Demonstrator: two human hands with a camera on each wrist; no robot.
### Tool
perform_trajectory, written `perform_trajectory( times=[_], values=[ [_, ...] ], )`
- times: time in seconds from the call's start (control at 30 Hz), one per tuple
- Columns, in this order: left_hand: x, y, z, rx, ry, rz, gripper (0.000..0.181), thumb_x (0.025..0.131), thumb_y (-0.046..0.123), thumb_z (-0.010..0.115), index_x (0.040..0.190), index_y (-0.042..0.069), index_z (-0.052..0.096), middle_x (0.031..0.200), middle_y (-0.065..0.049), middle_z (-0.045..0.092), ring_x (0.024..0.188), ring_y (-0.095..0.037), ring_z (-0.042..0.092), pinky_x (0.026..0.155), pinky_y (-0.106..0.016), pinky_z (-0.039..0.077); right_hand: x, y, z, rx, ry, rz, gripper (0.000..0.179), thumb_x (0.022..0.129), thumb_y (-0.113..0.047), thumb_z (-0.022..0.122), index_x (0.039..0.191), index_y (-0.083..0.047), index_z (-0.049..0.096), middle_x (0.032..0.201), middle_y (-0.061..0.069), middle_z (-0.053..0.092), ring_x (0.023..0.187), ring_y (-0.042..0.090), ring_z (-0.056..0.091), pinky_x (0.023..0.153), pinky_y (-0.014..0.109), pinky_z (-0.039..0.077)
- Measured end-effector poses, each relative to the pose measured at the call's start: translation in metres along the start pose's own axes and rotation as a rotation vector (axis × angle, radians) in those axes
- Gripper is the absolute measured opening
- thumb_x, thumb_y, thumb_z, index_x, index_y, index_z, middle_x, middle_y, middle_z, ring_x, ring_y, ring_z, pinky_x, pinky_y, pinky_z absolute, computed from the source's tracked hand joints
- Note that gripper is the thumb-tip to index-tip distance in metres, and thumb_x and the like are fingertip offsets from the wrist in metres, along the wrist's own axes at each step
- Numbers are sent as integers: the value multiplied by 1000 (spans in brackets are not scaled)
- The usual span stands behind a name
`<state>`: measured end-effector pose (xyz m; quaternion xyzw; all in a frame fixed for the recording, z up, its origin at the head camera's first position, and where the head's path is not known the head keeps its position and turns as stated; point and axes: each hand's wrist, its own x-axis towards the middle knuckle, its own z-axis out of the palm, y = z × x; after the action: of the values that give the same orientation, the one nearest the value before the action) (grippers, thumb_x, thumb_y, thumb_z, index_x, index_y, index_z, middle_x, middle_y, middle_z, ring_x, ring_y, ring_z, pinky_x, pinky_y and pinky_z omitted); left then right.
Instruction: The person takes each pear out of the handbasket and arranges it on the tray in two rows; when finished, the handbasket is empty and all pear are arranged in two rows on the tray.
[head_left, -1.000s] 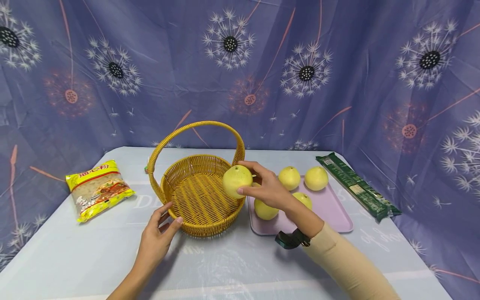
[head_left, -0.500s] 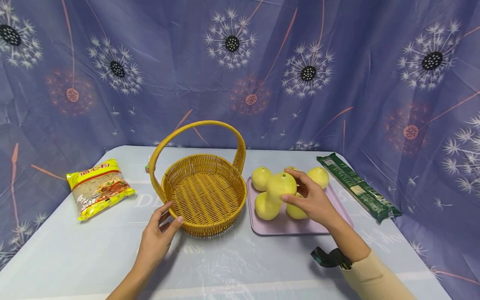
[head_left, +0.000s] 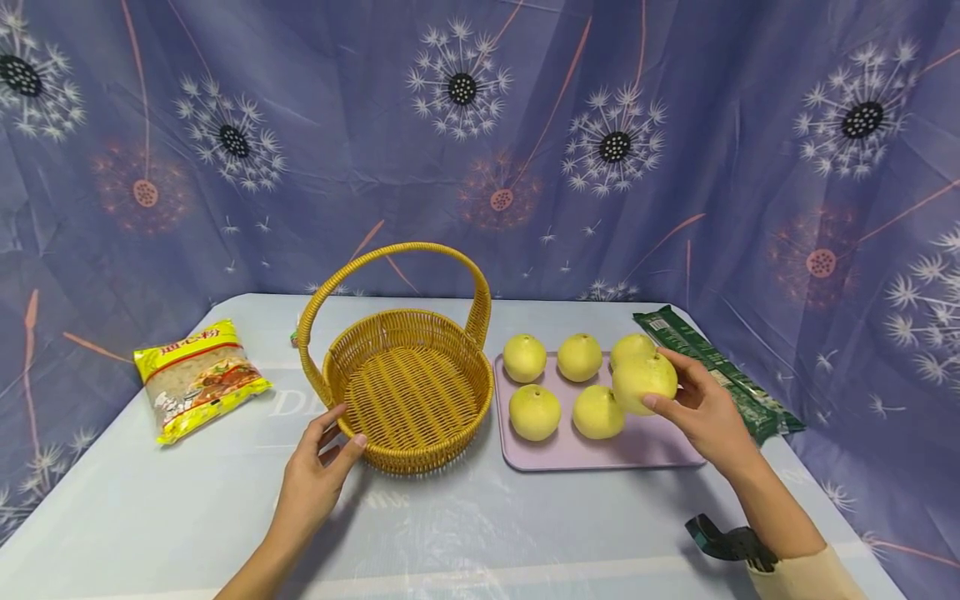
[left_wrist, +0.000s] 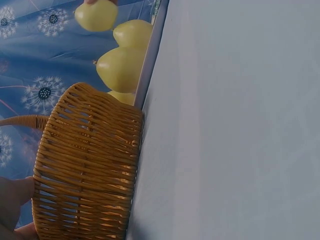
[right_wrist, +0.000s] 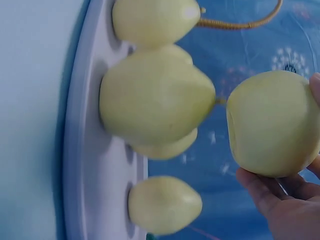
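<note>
My right hand point(head_left: 701, 408) holds a yellow-green pear point(head_left: 643, 383) between thumb and fingers, raised above the right part of a pale pink tray point(head_left: 615, 454). The right wrist view shows the held pear point(right_wrist: 275, 122) apart from the tray, with fingers beneath it. Several more pears stand on the tray in two rows, such as a front-left pear point(head_left: 535, 413). My left hand point(head_left: 318, 467) grips the near-left rim of a woven basket point(head_left: 420, 458) with a tall handle. No fruit lies in the basket. The left wrist view shows the basket's side point(left_wrist: 85, 170) close to the fingertips.
A yellow bag of dry pasta point(head_left: 201, 379) lies at the table's left. Two long green packets point(head_left: 712, 371) lie at the right, partly behind the right hand. A patterned blue curtain point(head_left: 345, 167) hangs behind the white-covered table point(head_left: 450, 533).
My right hand has carried the pear rightward, from beside the basket's right rim to above the tray's right side. The left hand and basket have stayed in place.
</note>
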<state>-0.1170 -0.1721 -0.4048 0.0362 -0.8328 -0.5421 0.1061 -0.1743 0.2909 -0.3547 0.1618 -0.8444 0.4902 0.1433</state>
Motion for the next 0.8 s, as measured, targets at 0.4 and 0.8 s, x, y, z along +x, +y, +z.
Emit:
perform_trajectory(
  times=[0.4,0.8],
  values=[
    [0,0,0,-3,-1,3,58,93,34,59,143,14,37,150,-15,35,133,-38,41,105,-52,42,-5,27,-17,-60,113,78,64,87,-10,67,143,-7,37,123,-25,44,107,-15,47,82,0,44],
    [-1,0,0,-3,-3,4,58,93,34,59,143,13,37,150,-15,35,133,-37,41,105,-52,41,-5,57,-16,-100,198,127,65,86,-14,70,141,-2,38,117,-27,43,103,-18,45,79,-1,42]
  ],
)
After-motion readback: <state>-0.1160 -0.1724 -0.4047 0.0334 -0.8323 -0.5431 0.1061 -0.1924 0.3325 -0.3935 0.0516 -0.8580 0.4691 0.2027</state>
